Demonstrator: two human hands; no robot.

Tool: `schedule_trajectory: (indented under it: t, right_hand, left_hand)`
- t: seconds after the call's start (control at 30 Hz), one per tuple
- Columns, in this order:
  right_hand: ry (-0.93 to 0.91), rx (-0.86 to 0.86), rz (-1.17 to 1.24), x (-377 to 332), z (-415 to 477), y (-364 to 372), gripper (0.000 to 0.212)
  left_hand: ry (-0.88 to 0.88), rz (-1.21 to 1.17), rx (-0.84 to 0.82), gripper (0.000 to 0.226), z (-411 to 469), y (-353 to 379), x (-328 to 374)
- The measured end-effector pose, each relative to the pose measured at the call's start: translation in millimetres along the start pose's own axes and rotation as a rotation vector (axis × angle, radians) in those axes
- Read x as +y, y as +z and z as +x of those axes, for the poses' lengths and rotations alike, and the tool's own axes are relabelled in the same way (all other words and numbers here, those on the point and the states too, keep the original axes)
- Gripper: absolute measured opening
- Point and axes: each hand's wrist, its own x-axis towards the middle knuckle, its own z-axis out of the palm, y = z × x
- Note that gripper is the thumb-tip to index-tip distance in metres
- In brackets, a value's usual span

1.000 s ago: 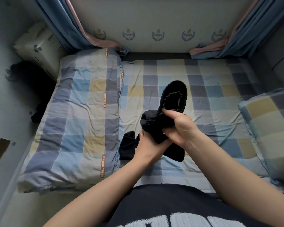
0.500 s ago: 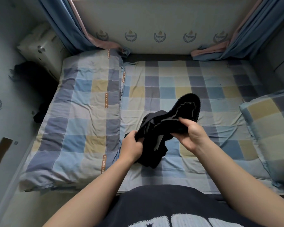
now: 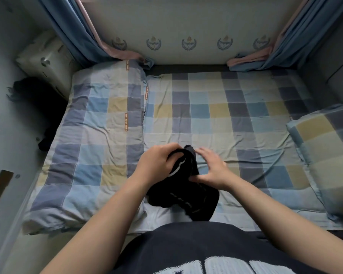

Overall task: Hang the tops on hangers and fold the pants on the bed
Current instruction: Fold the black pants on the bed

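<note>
The black pants (image 3: 186, 196) are bunched into a dark, crumpled wad low over the near part of the bed (image 3: 206, 115), just in front of the person's dark shirt. The fabric is plain black, with a thin white line curving down the upper fold and faint grey dashed stitching along the lower part. That lower part spreads out wider and seems to rest on the checked sheet.

The left hand (image 3: 156, 165) grips the top of the bundle, its fingers (image 3: 171, 155) curled over and into the cloth. The right hand (image 3: 212, 171) lies loosely spread beside it. Its fingers (image 3: 206, 155) are stretched out above the sheet and clear of the cloth, and only the thumb presses against the pants' side.

A folded checked quilt (image 3: 99, 135) lies to the left and a matching pillow (image 3: 329, 147) to the right.
</note>
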Motion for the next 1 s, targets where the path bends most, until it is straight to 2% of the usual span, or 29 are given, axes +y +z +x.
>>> schedule_trajectory:
  t: [0.1,0.17,0.23,0.33,0.47,0.6,0.7,0.8,0.9,0.97,1.0]
  right_hand:
    - [-0.025,0.079,0.085,-20,12,13,0.033]
    - [0.024,0.178,0.041,-17,19,14,0.016]
    - [0.073,0.209,-0.065,-7,23,7,0.018]
    - [0.082,0.263,-0.234,7,29,-2,0.024]
    - [0.158,0.311,-0.369,22,38,-12,0.027]
    - [0.345,0.325,-0.435,63,27,-28,0.027]
    - [0.4,0.344,-0.406,83,18,-30,0.023]
    - [0.465,0.4,-0.157,81,20,-25,0.028]
    - [0.573,0.417,0.383,75,24,-21,0.034]
    - [0.65,0.39,0.725,73,22,-21,0.036]
    - [0.667,0.363,0.812,74,20,-22,0.036]
  left_hand:
    - [-0.004,-0.005,-0.012,0.007,7,-6,1]
    - [-0.105,0.106,-0.103,0.007,14,-10,-12]
    - [-0.22,0.294,-0.202,0.013,19,-9,-30]
    - [-0.312,0.441,-0.172,0.024,19,0,-57]
    - [-0.479,0.416,-0.067,0.019,12,7,-87]
    - [-0.661,0.423,-0.039,0.018,-4,1,-120]
    - [-0.762,0.387,-0.038,0.014,-15,1,-135]
    - [-0.895,0.183,0.016,0.018,-18,12,-138]
    - [-1.109,-0.376,0.166,0.023,-20,20,-135]
    - [-1.172,-0.614,0.207,0.024,-25,21,-135]
    - [-1.197,-0.706,0.214,0.023,-28,21,-135]
